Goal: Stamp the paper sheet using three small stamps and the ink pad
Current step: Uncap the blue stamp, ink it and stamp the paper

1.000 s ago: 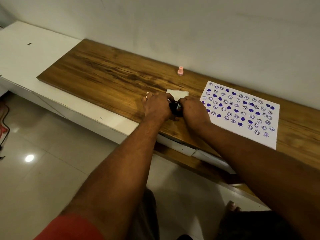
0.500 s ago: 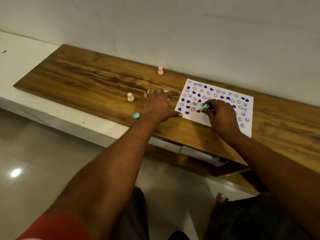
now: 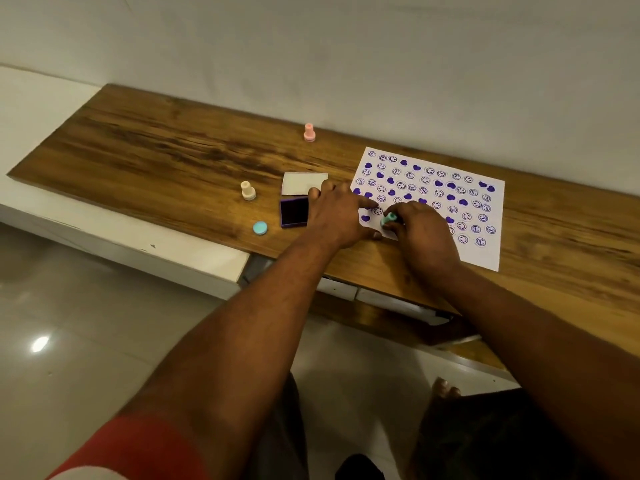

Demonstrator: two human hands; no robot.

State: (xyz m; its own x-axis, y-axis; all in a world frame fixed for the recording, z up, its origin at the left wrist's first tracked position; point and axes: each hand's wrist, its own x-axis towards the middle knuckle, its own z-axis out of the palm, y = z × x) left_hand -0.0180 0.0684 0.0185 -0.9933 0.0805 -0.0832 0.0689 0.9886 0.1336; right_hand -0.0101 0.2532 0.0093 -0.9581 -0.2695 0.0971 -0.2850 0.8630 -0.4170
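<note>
teal stamp [image 3: 388, 219] pinched by right hand [image 3: 424, 230] on paper [image 3: 485, 252].

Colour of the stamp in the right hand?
Teal stamp, clearest in the head view.

You have one view only, from the camera on your head. It looks forward and steeply down along both forearms onto the wooden tabletop [image 3: 145, 147], which runs diagonally against the white wall [image 3: 381, 57]. Your hands sit mid-frame, fairly near; your legs and the tiled floor [image 3: 69, 341] fill the bottom. The wide lens bends the edges.
</note>
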